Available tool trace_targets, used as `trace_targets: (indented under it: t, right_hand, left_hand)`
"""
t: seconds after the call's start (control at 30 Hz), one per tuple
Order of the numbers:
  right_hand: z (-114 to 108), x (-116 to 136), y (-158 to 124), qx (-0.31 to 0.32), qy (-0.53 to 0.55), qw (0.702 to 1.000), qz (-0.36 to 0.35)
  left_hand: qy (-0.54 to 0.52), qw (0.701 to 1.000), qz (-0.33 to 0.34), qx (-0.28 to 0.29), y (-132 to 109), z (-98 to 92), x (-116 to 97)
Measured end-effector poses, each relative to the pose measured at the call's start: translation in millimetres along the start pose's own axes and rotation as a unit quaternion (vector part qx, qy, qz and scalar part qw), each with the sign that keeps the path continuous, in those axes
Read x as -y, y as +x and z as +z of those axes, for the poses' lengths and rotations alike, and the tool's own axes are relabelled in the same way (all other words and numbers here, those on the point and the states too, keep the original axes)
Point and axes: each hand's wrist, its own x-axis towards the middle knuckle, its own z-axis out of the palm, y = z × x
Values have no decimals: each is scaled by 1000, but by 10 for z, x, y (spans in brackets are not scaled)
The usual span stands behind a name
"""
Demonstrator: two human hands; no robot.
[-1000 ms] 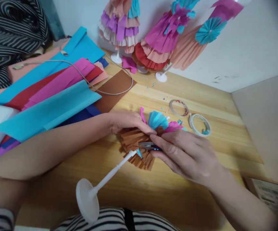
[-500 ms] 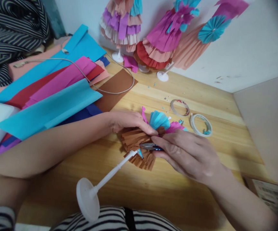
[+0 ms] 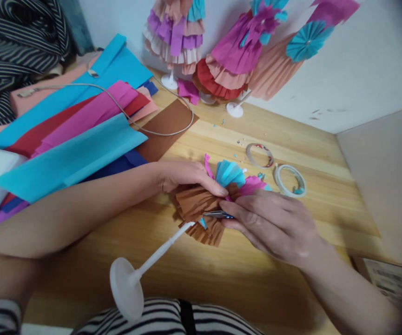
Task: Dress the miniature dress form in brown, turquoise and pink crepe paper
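Observation:
Near the middle of the table, a brown crepe paper skirt (image 3: 195,202) spreads around a white plastic stand (image 3: 162,251), whose round foot points toward me. My left hand (image 3: 195,179) grips the skirt from above, thumb pressed on its upper edge. Small scissors (image 3: 218,214) are in my right hand (image 3: 273,221), blades lying over the brown pleats. A bit of blue paper (image 3: 203,223) shows by the blade tips. Beyond my fingers are a pleated turquoise paper fan (image 3: 230,173) and a pink paper piece (image 3: 253,184). My right fingers partly hide the scissors' handles.
Coloured paper sheets (image 3: 71,156) pile up at the left, crossed by a grey cable (image 3: 166,135). Two tape rolls (image 3: 277,184) (image 3: 251,160) lie right of centre. Paper-dressed stands (image 3: 235,51) line the wall at the back. A labelled box (image 3: 392,284) sits at lower right.
The scissor blades have shifted slightly and look narrower, closer together. The top of the white stand now shows less beside the blue bit. Both hands keep nearly the same place.

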Motion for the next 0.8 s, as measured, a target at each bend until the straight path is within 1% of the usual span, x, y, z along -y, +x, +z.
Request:
trace_targets:
  t: [0.13, 0.23, 0.43, 0.63, 0.8]
  right_hand:
    - [-32, 30, -10, 8, -1, 1000, 2]
    - [-62, 57, -19, 18, 3, 1000, 20]
    - [-73, 58, -62, 5, 3, 999, 51]
    - [-74, 56, -73, 19, -15, 996, 83]
    - [-57, 86, -54, 19, -40, 996, 81]
  left_hand:
    - [9, 1000, -1, 0, -9, 2, -14]
    - [20, 1000, 1, 0, -13, -1, -18]
    - [10, 1000, 3, -1, 2, -6, 10]
    - [6, 1000, 8, -9, 15, -13, 22]
    - [-6, 1000, 10, -16, 17, 4, 10]
